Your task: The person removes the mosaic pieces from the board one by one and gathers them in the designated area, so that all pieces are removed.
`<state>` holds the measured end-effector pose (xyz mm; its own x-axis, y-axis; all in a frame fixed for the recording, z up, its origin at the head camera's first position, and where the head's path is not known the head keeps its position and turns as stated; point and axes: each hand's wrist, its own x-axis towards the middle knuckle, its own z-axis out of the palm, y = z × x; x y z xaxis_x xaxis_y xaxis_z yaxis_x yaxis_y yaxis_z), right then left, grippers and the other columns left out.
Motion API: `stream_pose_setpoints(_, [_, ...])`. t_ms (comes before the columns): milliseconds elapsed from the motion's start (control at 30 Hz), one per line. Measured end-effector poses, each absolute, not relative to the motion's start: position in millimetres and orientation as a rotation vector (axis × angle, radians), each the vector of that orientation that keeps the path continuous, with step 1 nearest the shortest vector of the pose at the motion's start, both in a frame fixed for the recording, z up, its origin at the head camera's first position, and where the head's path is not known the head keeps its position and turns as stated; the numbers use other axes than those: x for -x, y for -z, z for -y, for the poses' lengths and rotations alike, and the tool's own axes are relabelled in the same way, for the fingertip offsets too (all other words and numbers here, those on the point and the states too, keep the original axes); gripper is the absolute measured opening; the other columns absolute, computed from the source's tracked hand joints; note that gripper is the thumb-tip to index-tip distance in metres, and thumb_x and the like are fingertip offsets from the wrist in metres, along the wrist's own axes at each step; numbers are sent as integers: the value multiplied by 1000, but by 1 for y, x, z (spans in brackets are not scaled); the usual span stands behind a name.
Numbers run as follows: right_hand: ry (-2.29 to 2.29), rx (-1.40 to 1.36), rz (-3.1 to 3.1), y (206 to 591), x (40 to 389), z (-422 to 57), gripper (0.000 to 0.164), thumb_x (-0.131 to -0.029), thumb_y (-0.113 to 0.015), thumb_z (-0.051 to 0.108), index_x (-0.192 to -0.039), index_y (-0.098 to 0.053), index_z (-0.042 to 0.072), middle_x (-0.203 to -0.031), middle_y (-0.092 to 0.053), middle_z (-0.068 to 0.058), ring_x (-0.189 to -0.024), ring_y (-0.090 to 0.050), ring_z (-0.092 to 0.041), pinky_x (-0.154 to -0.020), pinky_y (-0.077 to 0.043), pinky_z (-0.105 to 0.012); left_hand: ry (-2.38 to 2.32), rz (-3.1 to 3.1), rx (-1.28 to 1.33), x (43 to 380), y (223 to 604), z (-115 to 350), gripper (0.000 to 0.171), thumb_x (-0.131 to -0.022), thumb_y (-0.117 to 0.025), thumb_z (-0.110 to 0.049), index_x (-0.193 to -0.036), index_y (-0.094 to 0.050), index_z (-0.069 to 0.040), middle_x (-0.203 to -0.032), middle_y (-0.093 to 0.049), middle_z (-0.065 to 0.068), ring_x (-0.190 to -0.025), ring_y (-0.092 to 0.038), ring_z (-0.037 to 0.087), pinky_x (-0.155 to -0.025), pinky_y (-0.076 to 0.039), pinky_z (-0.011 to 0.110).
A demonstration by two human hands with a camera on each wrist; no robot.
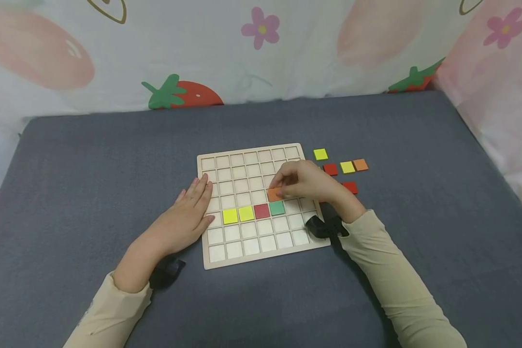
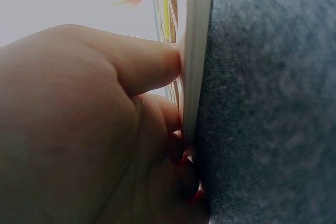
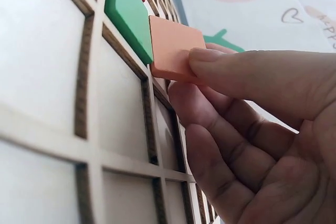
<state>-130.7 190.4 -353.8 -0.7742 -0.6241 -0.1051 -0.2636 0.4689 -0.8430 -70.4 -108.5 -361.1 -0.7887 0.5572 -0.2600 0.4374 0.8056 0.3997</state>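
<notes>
A wooden grid board (image 1: pixel 267 248) lies on the dark cloth. In one row sit two yellow tiles (image 1: pixel 230 216), a red tile (image 1: pixel 262 211) and a green tile (image 1: pixel 277 208). My right hand (image 1: pixel 306 181) pinches an orange tile (image 3: pixel 176 48) between thumb and fingers, just behind the green tile. In the right wrist view this tile is tilted against the grid; whether it touches the board I cannot tell. My left hand (image 1: pixel 184 215) lies along the board's left edge, its fingers extended over the rim. The left wrist view shows the thumb (image 2: pixel 152 66) against the board's edge.
Right of the board lie loose tiles: yellow (image 1: pixel 320 154), red (image 1: pixel 330 169), another yellow (image 1: pixel 347 167), orange (image 1: pixel 360 165) and red (image 1: pixel 350 187). The right hand partly hides others. A patterned curtain (image 1: pixel 296 63) hangs behind the table (image 1: pixel 113 159).
</notes>
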Motion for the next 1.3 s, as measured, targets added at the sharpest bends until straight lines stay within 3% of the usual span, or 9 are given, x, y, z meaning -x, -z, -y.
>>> stream_pose_setpoints(1300, [1264,698,-2436,358,126,-210,12,-81,-72,0,-92,-74,4,-88,-66,-4,-78,-58,-17,-68,-46,-30,-472,-2631,-738,72,366,107,66,-100,-43,-25,-148,-10,6,-156,4,19,-143,3,33,-112,-10,53])
